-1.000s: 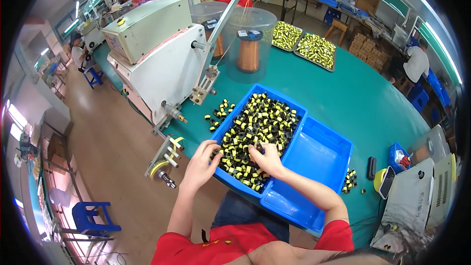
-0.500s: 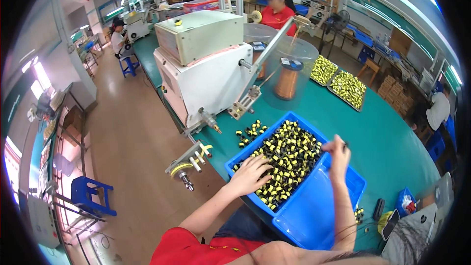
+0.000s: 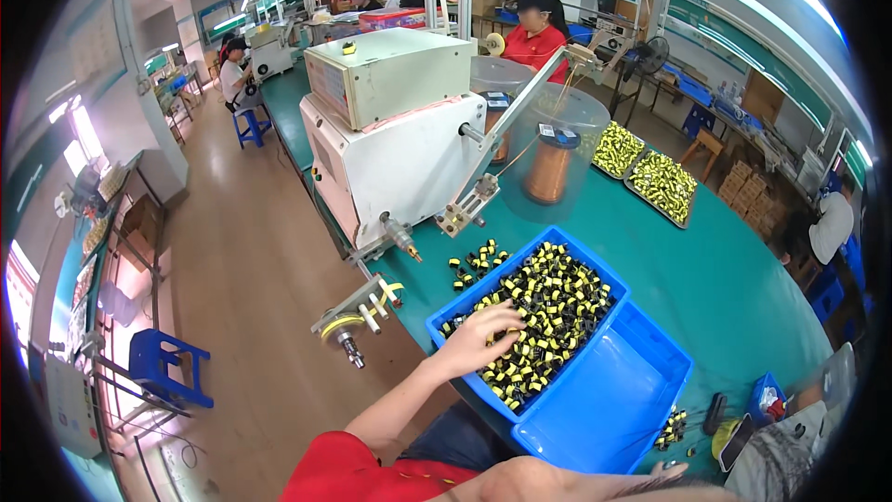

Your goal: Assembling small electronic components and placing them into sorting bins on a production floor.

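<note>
My left hand (image 3: 481,338) rests on the heap in a blue plastic bin, fingers spread and slightly bent, touching the small black and yellow wound coils (image 3: 550,325). Nothing is plainly gripped by it. The blue bin (image 3: 606,271) stands at the table's near edge, full of these coils. Overlapping it on the right is a second blue bin (image 3: 595,409), with a bare bottom. Only a bit of my right hand (image 3: 669,470) shows at the lower edge, close to a few loose coils (image 3: 671,429); its fingers are too hidden to read.
Left of the bin stands a white winding machine (image 3: 395,163), with a tape holder (image 3: 348,323) jutting past the table edge. Loose coils (image 3: 478,263) lie behind the bin. Copper wire spools (image 3: 546,172) and trays of yellow pieces (image 3: 662,188) sit farther back. A co-worker (image 3: 537,37) sits across.
My right hand has left the bin's right side and moved down toward the lower edge. My left hand has shifted slightly right and farther over the coils.
</note>
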`<state>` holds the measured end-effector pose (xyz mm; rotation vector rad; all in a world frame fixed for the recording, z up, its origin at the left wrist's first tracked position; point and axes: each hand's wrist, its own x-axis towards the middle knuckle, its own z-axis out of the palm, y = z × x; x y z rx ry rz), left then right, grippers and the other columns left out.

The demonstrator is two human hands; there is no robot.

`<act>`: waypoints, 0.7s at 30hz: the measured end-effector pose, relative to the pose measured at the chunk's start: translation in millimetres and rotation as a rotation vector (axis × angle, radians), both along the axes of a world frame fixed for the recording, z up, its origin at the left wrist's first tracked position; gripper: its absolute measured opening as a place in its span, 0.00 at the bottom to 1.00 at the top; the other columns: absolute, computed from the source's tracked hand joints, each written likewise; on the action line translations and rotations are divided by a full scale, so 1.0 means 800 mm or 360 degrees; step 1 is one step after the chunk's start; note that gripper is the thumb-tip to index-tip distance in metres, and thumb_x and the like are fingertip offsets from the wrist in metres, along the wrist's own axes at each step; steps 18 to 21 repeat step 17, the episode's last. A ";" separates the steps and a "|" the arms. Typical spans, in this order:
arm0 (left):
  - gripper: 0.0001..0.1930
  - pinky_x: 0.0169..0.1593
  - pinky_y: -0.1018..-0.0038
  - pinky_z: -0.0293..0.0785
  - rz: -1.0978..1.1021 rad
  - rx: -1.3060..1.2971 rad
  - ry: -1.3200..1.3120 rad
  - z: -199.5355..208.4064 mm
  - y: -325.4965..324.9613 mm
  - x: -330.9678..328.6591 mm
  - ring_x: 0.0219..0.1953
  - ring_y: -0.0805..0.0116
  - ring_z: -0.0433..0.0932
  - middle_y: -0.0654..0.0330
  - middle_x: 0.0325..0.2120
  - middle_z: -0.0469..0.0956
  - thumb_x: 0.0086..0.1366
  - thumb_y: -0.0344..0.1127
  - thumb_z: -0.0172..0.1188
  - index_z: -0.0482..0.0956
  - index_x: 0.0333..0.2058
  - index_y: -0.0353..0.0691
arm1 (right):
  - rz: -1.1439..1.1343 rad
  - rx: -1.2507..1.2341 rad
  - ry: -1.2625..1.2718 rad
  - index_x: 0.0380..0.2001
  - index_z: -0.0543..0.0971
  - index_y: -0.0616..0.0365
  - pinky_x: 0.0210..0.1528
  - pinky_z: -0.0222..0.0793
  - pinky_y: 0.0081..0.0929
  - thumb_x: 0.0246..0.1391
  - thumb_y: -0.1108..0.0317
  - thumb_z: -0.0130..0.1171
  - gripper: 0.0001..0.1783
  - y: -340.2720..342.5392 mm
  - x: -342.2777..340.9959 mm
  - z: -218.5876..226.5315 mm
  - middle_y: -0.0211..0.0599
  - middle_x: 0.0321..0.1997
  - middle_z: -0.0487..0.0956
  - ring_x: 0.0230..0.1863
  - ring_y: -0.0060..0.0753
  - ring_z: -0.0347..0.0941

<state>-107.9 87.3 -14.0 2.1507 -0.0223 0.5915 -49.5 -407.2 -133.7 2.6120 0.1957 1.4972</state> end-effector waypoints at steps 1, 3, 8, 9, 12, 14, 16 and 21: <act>0.09 0.60 0.63 0.59 -0.0143 -0.0296 -0.0054 0.029 -0.002 0.003 0.57 0.59 0.66 0.55 0.47 0.73 0.60 0.32 0.57 0.77 0.40 0.40 | 0.0033 0.0029 0.0035 0.34 0.67 0.61 0.38 0.72 0.49 0.49 0.54 0.55 0.20 0.003 -0.009 -0.003 0.54 0.35 0.75 0.36 0.56 0.75; 0.08 0.60 0.62 0.58 -0.0662 -0.0932 -0.0412 0.105 -0.013 0.000 0.56 0.56 0.66 0.54 0.46 0.72 0.64 0.33 0.51 0.74 0.39 0.36 | -0.0354 0.0432 0.0643 0.31 0.69 0.62 0.36 0.71 0.49 0.49 0.56 0.53 0.17 0.012 -0.002 -0.001 0.53 0.34 0.75 0.35 0.55 0.74; 0.20 0.56 0.61 0.59 -0.1900 -0.1209 -0.1043 0.262 -0.048 -0.012 0.59 0.55 0.58 0.48 0.49 0.62 0.67 0.50 0.40 0.73 0.33 0.40 | -0.0411 0.0715 0.0310 0.26 0.71 0.62 0.32 0.67 0.47 0.48 0.63 0.51 0.12 -0.037 0.047 -0.073 0.52 0.28 0.72 0.31 0.52 0.69; 0.23 0.54 0.64 0.60 -0.1963 -0.1148 -0.1118 0.279 -0.057 -0.017 0.58 0.57 0.59 0.48 0.49 0.61 0.66 0.54 0.39 0.73 0.32 0.41 | -0.0360 0.0734 0.0345 0.26 0.71 0.62 0.32 0.67 0.47 0.48 0.63 0.51 0.12 0.002 0.025 -0.071 0.52 0.28 0.72 0.31 0.52 0.69; 0.21 0.50 0.67 0.59 -0.2305 -0.1359 -0.1196 0.307 -0.104 0.010 0.51 0.61 0.62 0.48 0.44 0.64 0.65 0.52 0.40 0.72 0.29 0.41 | -0.0455 0.0663 0.0511 0.25 0.71 0.62 0.32 0.67 0.47 0.48 0.62 0.51 0.12 0.041 0.009 0.007 0.52 0.28 0.72 0.32 0.52 0.70; 0.20 0.50 0.68 0.58 -0.2412 -0.1598 -0.1090 0.306 -0.117 0.014 0.48 0.63 0.63 0.49 0.42 0.65 0.65 0.51 0.41 0.73 0.27 0.41 | -0.0535 0.0551 0.0676 0.24 0.72 0.62 0.32 0.66 0.48 0.48 0.62 0.51 0.12 0.059 0.003 0.053 0.51 0.28 0.72 0.32 0.52 0.70; 0.21 0.49 0.70 0.58 -0.2270 -0.1505 -0.1086 0.314 -0.114 -0.010 0.47 0.64 0.63 0.51 0.39 0.66 0.66 0.50 0.40 0.73 0.27 0.40 | -0.0430 0.0450 0.0899 0.24 0.72 0.62 0.32 0.66 0.49 0.48 0.62 0.51 0.12 0.104 -0.002 0.080 0.51 0.28 0.72 0.32 0.52 0.70; 0.21 0.49 0.71 0.58 -0.2304 -0.1438 -0.1111 0.327 -0.127 -0.035 0.47 0.64 0.63 0.52 0.38 0.66 0.66 0.49 0.39 0.73 0.27 0.39 | -0.0411 0.0473 0.0843 0.24 0.72 0.62 0.32 0.66 0.49 0.48 0.62 0.51 0.12 0.095 -0.006 0.079 0.51 0.28 0.72 0.32 0.52 0.70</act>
